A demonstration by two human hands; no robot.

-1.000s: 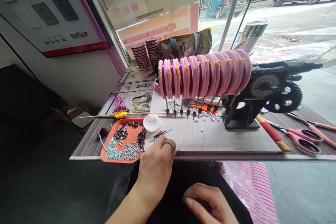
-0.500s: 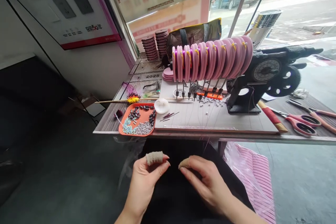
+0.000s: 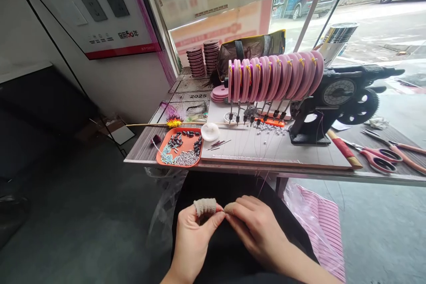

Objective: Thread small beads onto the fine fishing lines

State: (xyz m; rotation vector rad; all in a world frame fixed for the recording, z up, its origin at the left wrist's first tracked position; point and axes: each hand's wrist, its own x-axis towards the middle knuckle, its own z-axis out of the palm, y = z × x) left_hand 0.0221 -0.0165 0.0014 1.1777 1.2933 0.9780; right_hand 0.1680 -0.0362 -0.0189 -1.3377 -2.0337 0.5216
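Observation:
My left hand (image 3: 196, 233) and my right hand (image 3: 258, 226) meet at the fingertips above the dark cloth (image 3: 229, 257) over my lap. Each hand is closed in a pinch of thumb and forefinger. Whatever lies between the tips is too small to make out, though it may be fine thread. A beige finger wrap (image 3: 205, 207) covers my left forefinger, and a similar one is on a right-hand finger. Beyond them, the orange tray (image 3: 159, 153) on the table holds small metal beads (image 3: 186, 158), dark pieces (image 3: 197, 144) and pale-blue pieces (image 3: 166, 156).
A row of pink spools (image 3: 276, 77) sits on a black geared machine (image 3: 337, 93), with threads hanging over the board (image 3: 282, 151). At right lie scissors (image 3: 382, 155) and pliers (image 3: 404, 153). A white round dish (image 3: 210, 132) stands beside the tray. Below right is a striped pink cushion (image 3: 324, 217).
My hands have come together; they were apart and now touch at the fingertips. The camera view has shifted slightly. Things on the table have stayed where they were.

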